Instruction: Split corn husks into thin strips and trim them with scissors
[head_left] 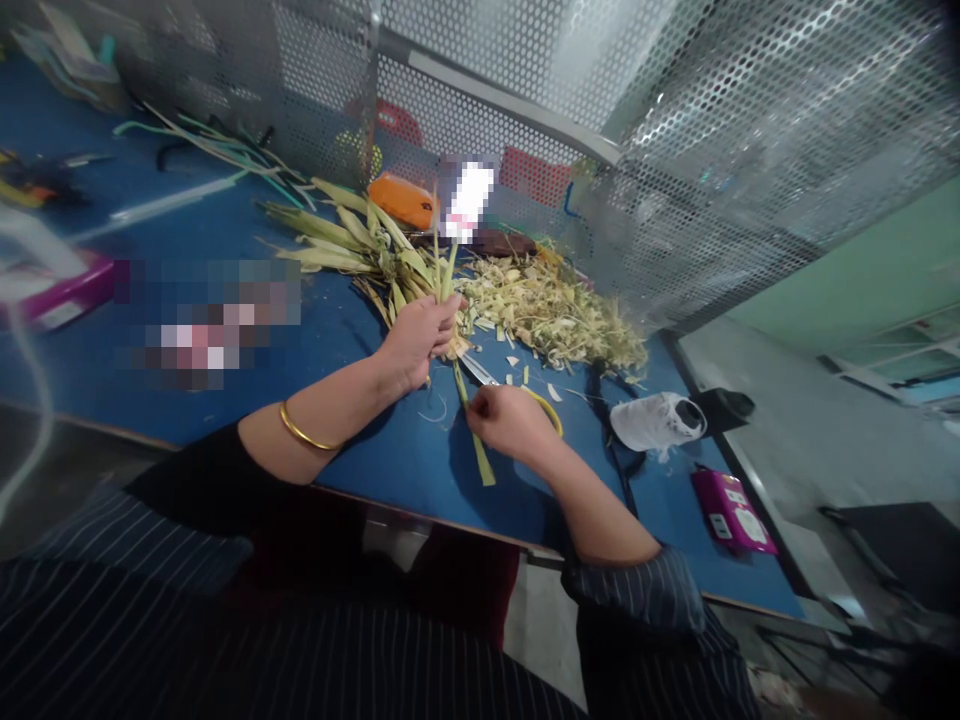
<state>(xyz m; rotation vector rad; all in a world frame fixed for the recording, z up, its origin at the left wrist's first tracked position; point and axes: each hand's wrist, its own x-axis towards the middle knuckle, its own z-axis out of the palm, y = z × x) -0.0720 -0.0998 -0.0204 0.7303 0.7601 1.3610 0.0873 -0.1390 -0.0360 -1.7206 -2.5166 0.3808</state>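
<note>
Blue table (405,470); left hand (421,340) extended, grip clamped on green strip (482,463); right hand (514,420) curled, pinching it lower.

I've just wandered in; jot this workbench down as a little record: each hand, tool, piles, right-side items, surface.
Left hand: gripping pale-green stalks
Right hand: pinching a long green strip
Tool: scissors with yellow handle, at the right hand; whether held is unclear
Piles: leafy bundle, shredded heap
Right side: white spool, purple packet
Surface: blue table
</note>
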